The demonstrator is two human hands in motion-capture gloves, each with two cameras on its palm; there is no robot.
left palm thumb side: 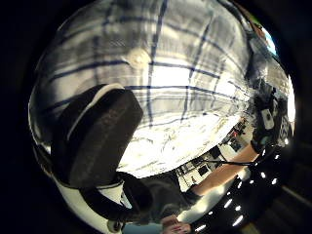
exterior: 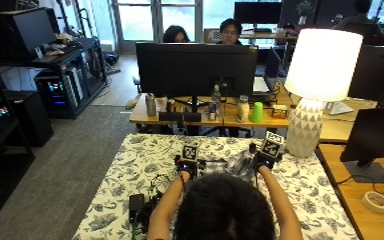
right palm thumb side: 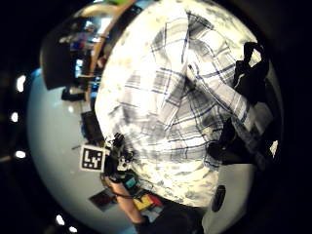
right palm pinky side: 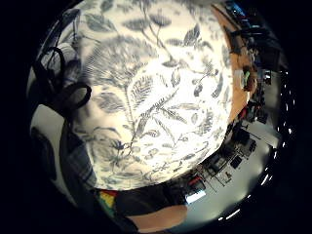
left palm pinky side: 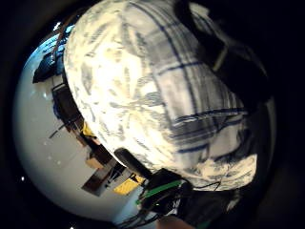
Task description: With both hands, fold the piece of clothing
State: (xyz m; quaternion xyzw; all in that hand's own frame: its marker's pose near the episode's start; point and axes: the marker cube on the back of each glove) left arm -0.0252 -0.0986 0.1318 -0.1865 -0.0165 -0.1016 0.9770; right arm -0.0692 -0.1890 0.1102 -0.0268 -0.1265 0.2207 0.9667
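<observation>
A white shirt with blue checks (exterior: 226, 167) lies on the floral tablecloth (exterior: 145, 160), just beyond the person's head. My left hand (exterior: 187, 167) is at its left edge and my right hand (exterior: 265, 160) at its right edge. In the left thumb side palm view the checked cloth (left palm thumb side: 165, 73) fills the picture, with a button (left palm thumb side: 139, 57) showing, and my thumb (left palm thumb side: 97, 141) curls over it. The right thumb side palm view shows the shirt (right palm thumb side: 170, 107) spread on the tablecloth, with gloved fingers (right palm thumb side: 248, 68) curled at its near edge. The head hides the shirt's near part.
A white lamp (exterior: 318, 80) stands at the table's far right corner. A black monitor (exterior: 195, 62), bottles and a green cup (exterior: 256, 112) are on the desk behind. Black cables and a small device (exterior: 142, 202) lie on the tablecloth at near left.
</observation>
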